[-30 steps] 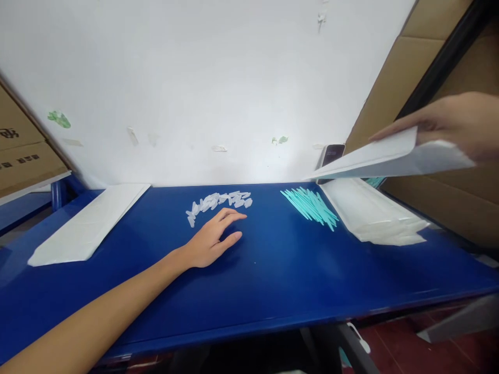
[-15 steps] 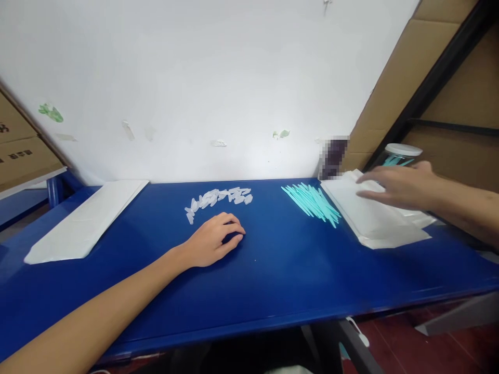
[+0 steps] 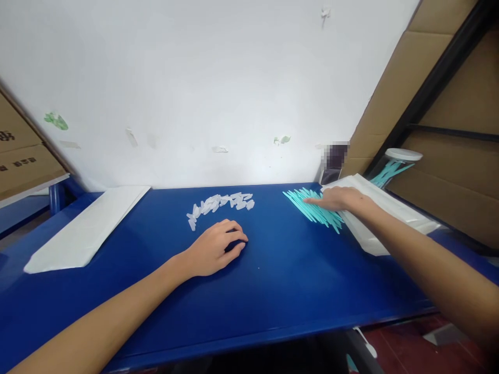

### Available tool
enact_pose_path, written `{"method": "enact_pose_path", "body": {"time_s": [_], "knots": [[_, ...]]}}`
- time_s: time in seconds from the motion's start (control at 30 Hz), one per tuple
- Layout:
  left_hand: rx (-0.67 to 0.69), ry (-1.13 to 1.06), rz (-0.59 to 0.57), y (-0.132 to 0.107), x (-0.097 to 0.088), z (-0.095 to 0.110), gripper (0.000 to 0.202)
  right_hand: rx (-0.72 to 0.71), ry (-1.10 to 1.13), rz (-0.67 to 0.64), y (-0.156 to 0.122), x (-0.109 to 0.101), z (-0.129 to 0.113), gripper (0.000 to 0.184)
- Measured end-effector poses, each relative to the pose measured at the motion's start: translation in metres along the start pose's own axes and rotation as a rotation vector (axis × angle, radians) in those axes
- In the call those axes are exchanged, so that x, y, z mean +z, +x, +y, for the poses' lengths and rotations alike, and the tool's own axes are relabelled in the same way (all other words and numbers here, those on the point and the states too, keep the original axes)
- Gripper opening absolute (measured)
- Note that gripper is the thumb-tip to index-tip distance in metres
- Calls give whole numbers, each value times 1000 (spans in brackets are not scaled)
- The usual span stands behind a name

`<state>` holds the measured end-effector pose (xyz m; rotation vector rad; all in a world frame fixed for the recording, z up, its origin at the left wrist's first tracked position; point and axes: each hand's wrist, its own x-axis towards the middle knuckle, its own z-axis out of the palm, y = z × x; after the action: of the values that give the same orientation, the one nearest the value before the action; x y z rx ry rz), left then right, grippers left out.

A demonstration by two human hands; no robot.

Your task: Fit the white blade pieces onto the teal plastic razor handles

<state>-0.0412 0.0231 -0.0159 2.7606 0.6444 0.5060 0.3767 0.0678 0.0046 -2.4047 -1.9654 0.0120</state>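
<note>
My left hand rests on the blue table, loosely curved, thumb and index finger apart, with nothing in it. Just beyond its knuckles, an arc of small, pale translucent oblong pieces lies on the tabletop. My right hand hovers at or touches the pile of thin teal sticks; contact is hard to make out. One finger points left over the sticks, and the other fingers are partly hidden by the hand. No held thing shows there.
White wrapping or bags lie flat at the left and under my right forearm. Behind the right one stands a clear jar with a white lid and teal sticks inside. A white wall closes off the back, with cardboard at right.
My right hand has moved left and down, from above the white wrapping near the jar to the teal sticks. The left hand stays in place; the view has tilted slightly.
</note>
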Motion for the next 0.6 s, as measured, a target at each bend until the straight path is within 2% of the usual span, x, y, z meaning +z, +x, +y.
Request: {"method": "enact_pose_path", "body": {"time_s": [0.07,0.13,0.27,0.47,0.6], "knots": [[0,3,-7,0,-1,1,32,77,-31,-133,2,-2,-6,100],[0,4,-14,0,-2,1,33,90,-42,-214,1,-4,-13,103],[2,-2,-18,1,-3,2,33,35,-31,-225,-3,-6,-22,106],[4,-4,-5,1,-2,2,34,-31,-10,-228,-11,-11,-42,89],[3,-4,-9,0,-3,2,34,-57,-22,-173,-16,-12,-63,84]]}}
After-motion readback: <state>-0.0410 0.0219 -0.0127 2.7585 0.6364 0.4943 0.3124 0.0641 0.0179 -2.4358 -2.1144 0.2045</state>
